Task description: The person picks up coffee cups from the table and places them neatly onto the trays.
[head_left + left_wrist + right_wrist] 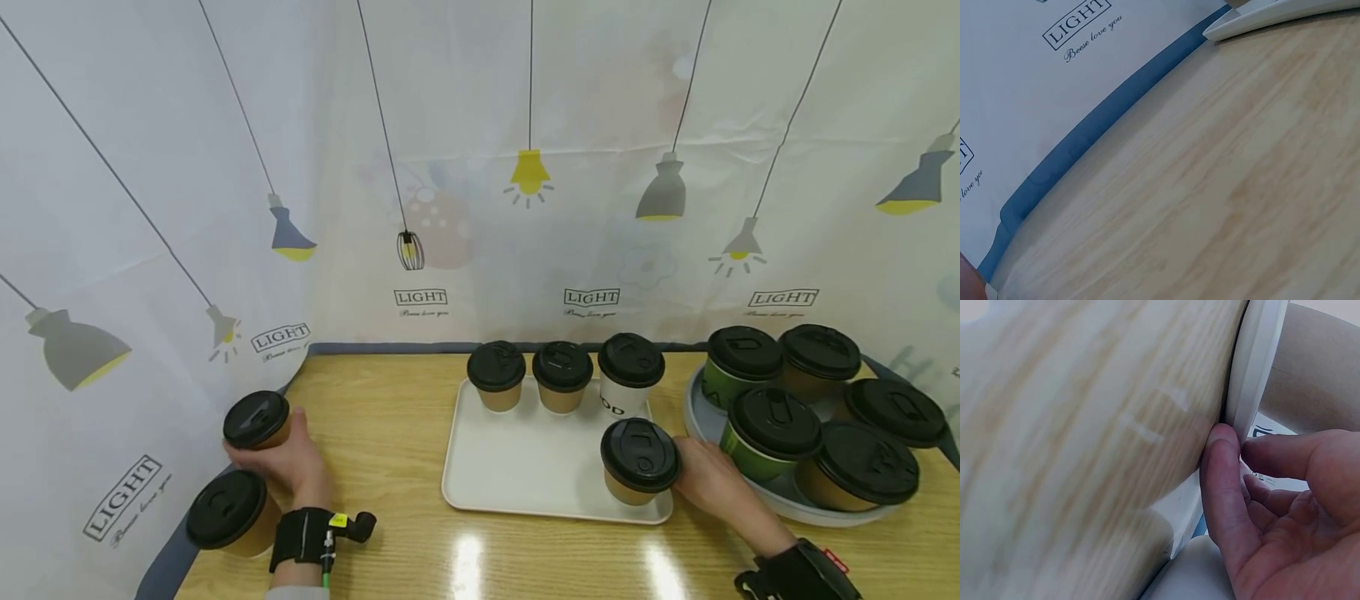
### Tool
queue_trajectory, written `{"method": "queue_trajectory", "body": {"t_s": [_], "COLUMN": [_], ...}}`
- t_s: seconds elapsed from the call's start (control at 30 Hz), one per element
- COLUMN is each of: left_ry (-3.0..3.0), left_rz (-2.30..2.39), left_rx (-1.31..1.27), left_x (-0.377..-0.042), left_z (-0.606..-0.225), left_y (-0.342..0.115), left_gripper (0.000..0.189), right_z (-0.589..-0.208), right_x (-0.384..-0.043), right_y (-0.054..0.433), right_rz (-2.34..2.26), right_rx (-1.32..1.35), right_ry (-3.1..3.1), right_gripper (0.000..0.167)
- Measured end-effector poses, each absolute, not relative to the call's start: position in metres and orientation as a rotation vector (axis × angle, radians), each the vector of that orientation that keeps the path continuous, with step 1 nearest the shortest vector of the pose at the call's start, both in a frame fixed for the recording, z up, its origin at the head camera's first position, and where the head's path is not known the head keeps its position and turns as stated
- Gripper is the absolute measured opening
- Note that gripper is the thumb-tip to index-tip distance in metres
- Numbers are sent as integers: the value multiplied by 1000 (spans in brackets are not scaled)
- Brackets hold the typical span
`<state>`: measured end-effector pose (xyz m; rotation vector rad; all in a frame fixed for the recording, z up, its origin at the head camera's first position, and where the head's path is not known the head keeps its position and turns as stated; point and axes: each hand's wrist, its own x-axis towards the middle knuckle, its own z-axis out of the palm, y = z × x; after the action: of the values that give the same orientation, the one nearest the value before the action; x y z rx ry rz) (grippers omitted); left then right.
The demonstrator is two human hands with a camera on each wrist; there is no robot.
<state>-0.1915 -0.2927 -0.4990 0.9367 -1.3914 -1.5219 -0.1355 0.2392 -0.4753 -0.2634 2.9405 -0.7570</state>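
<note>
At the left, my left hand (288,467) grips a brown paper cup with a black lid (257,419). Just below it another black-lidded brown cup (228,512) stands by the wrist strap. My right hand (708,475) is at the right side of a white rectangular tray (517,467). In the right wrist view its thumb and a finger (1279,456) pinch the tray's rim (1259,369). Close to these fingers, a brown cup (640,461) stands on the tray's front right corner and hides the fingertips in the head view.
Along the tray's back edge stand two brown cups (497,375) (562,377) and a white cup (630,371), all black-lidded. A round grey-white tray (697,408) at the right carries several green and brown cups. A lamp-printed cloth (480,192) hangs behind the wooden table (375,467).
</note>
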Motion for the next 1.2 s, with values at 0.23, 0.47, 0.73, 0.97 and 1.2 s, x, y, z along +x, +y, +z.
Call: {"method": "queue_trajectory", "body": {"t_s": [0.23, 0.47, 0.73, 0.97, 1.2], "left_ry": [-1344, -1293, -1279, -1327, -1432], "left_rz": [-1523, -1541, -1651, -1665, -1710], "left_rx": [921, 886, 787, 713, 661], "left_x": [-194, -196, -193, -190, -188], "left_z": [-500, -502, -498, -494, -490], "left_y": [-294, -295, -284, -271, -256], "left_gripper": [103, 101, 102, 98, 98], "right_z": [-475, -475, -475, -474, -474], "right_x": [-136, -136, -135, -135, -134], "right_y": [238, 239, 239, 239, 239], "right_rz": [-753, -752, -762, -760, -768], "right_rx": [-227, -229, -237, -227, -241], "right_ry": [2928, 2935, 2937, 2934, 2937], "right_gripper": [18, 16, 16, 16, 16]}}
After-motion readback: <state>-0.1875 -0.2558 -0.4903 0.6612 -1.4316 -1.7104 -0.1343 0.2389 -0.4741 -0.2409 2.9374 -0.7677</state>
